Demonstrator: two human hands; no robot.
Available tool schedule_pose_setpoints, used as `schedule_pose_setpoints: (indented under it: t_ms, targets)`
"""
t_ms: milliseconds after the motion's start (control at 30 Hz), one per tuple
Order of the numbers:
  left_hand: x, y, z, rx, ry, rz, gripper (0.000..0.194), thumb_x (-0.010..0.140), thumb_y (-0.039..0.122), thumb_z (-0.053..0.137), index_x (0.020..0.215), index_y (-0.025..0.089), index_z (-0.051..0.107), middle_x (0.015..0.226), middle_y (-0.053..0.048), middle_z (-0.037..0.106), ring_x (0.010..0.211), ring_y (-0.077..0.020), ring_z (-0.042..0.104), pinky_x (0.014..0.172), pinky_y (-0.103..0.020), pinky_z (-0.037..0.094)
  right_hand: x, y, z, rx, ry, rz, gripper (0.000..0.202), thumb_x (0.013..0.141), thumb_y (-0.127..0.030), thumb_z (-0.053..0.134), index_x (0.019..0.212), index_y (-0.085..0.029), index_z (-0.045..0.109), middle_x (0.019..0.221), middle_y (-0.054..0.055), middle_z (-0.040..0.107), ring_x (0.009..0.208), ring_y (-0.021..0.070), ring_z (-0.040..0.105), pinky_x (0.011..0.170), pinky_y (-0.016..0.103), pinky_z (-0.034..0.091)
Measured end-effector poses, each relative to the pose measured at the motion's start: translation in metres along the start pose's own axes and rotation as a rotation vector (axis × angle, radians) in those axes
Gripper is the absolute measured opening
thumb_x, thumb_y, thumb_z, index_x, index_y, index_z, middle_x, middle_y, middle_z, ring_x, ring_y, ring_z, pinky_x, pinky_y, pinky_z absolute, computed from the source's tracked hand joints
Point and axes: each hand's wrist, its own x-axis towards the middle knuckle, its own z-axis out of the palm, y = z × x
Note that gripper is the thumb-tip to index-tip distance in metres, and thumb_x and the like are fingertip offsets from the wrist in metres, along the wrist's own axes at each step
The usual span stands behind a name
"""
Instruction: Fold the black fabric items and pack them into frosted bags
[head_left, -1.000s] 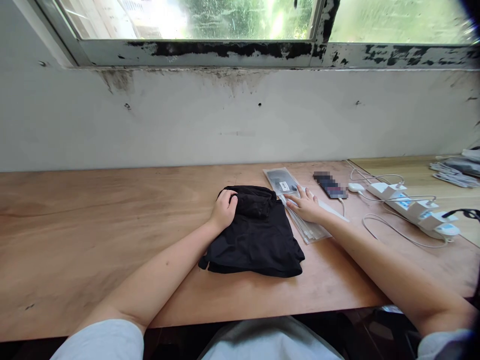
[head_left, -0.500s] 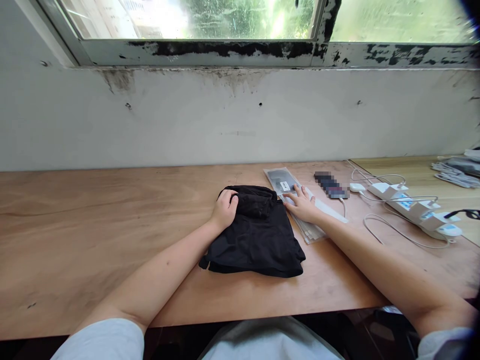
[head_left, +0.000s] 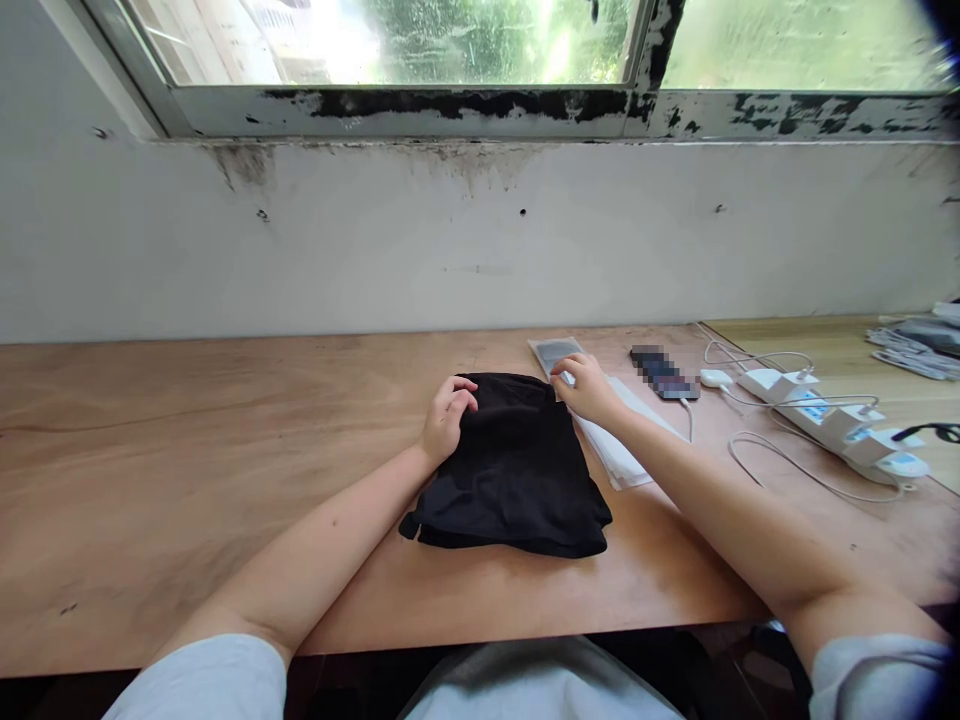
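Note:
A folded black garment lies flat on the wooden table in front of me. At its upper left edge rests my left hand, fingers loosely curved with a gap between thumb and forefinger. My right hand is at the upper right corner, its fingers bent and pinched together on the cloth there. Under and beside the right hand lie clear plastic bags, partly hidden by that hand and forearm. The exact kind of garment cannot be made out.
A phone with a blurred screen lies right of the bags, on a white cable. Farther right is a white power strip with several plugs and loose cords. Grey folded items sit at the far right. A wall stands behind the table.
My right hand has moved left from the plastic bags onto the garment's corner and closed. The bundled fold at the garment's top now lies flatter. My left hand has loosened slightly.

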Motion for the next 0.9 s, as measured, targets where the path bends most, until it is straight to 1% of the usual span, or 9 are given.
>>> schedule_pose_setpoints:
  t_ms: [100, 167, 233, 300, 433, 567, 700, 800, 900]
  targets:
    - [0.001, 0.002, -0.007, -0.052, -0.002, -0.068, 0.045, 0.102, 0.040, 0.027, 0.079, 0.021, 0.060, 0.087, -0.005, 0.066, 0.090, -0.0195, 0.064, 0.095, -0.036, 0.048, 0.022, -0.032, -0.017, 0.133, -0.390, -0.079, 0.020, 0.090, -0.035, 0.057, 0.095, -0.022, 0.070, 0.094, 0.005, 0.072, 0.085, 0.0194, 0.064, 0.077, 0.029, 0.048]
    - [0.005, 0.000, -0.008, -0.001, 0.035, -0.086, 0.041, 0.100, 0.041, 0.033, 0.075, 0.021, 0.059, 0.096, -0.007, 0.067, 0.092, -0.0195, 0.064, 0.091, -0.034, 0.050, 0.033, -0.049, -0.025, 0.120, -0.642, -0.042, 0.022, 0.087, -0.041, 0.063, 0.097, -0.023, 0.069, 0.085, 0.002, 0.072, 0.074, 0.0182, 0.065, 0.066, 0.027, 0.046]
    - [0.011, -0.003, -0.008, 0.094, 0.058, -0.127, 0.030, 0.095, 0.042, 0.047, 0.081, 0.020, 0.060, 0.103, -0.008, 0.066, 0.090, -0.0198, 0.063, 0.085, -0.034, 0.051, 0.041, -0.060, -0.027, 0.027, -0.813, 0.047, 0.028, 0.083, -0.045, 0.067, 0.098, -0.022, 0.068, 0.074, 0.002, 0.071, 0.064, 0.0189, 0.064, 0.060, 0.028, 0.044]
    - [0.015, -0.006, -0.006, 0.203, -0.025, -0.188, 0.027, 0.088, 0.045, 0.059, 0.096, 0.019, 0.064, 0.097, -0.007, 0.067, 0.084, -0.0204, 0.063, 0.080, -0.035, 0.051, 0.045, -0.066, -0.025, -0.064, -0.896, 0.108, 0.029, 0.082, -0.047, 0.068, 0.092, -0.020, 0.067, 0.064, 0.003, 0.068, 0.057, 0.0195, 0.062, 0.057, 0.029, 0.044]
    - [0.018, 0.000, -0.005, 0.412, -0.306, -0.165, 0.023, 0.084, 0.041, 0.066, 0.089, 0.019, 0.067, 0.089, -0.008, 0.068, 0.087, -0.0260, 0.064, 0.081, -0.039, 0.050, 0.046, -0.061, -0.013, -0.025, -0.961, 0.074, 0.027, 0.082, -0.047, 0.066, 0.076, -0.021, 0.061, 0.061, 0.002, 0.064, 0.056, 0.0190, 0.061, 0.055, 0.029, 0.044]
    - [0.020, 0.014, -0.008, 0.291, -0.224, -0.119, 0.016, 0.092, 0.031, 0.056, 0.094, 0.020, 0.068, 0.096, -0.008, 0.070, 0.093, -0.0265, 0.065, 0.087, -0.040, 0.050, 0.042, -0.045, -0.012, 0.207, -0.935, 0.024, 0.010, 0.076, -0.027, 0.069, 0.084, -0.022, 0.065, 0.077, 0.002, 0.069, 0.072, 0.0211, 0.065, 0.064, 0.030, 0.050]
    - [0.026, 0.026, -0.011, -0.209, -0.043, -0.178, 0.023, 0.096, 0.039, 0.056, 0.108, 0.022, 0.064, 0.105, -0.006, 0.071, 0.099, -0.0237, 0.067, 0.090, -0.037, 0.052, 0.037, -0.035, -0.019, 0.651, -0.889, -0.077, 0.044, 0.079, -0.019, 0.068, 0.122, -0.024, 0.064, 0.116, 0.004, 0.070, 0.104, 0.0222, 0.065, 0.088, 0.033, 0.054]
    - [0.029, 0.032, -0.012, -0.584, 0.078, -0.259, 0.031, 0.092, 0.046, 0.063, 0.111, 0.023, 0.062, 0.111, -0.006, 0.071, 0.100, -0.0224, 0.068, 0.087, -0.034, 0.055, 0.032, -0.042, -0.021, 0.864, -0.871, -0.165, 0.082, 0.080, -0.027, 0.074, 0.153, -0.030, 0.035, 0.145, 0.009, 0.053, 0.114, 0.0212, 0.062, 0.094, 0.035, 0.053]
    - [0.031, 0.039, -0.014, -0.768, 0.118, -0.362, 0.038, 0.086, 0.049, 0.071, 0.114, 0.025, 0.062, 0.110, -0.005, 0.071, 0.096, -0.0220, 0.070, 0.084, -0.035, 0.057, 0.023, -0.061, -0.019, 0.893, -0.814, -0.269, 0.119, 0.074, -0.034, 0.084, 0.161, -0.036, 0.003, 0.156, 0.011, 0.040, 0.127, 0.0244, 0.056, 0.094, 0.034, 0.053]
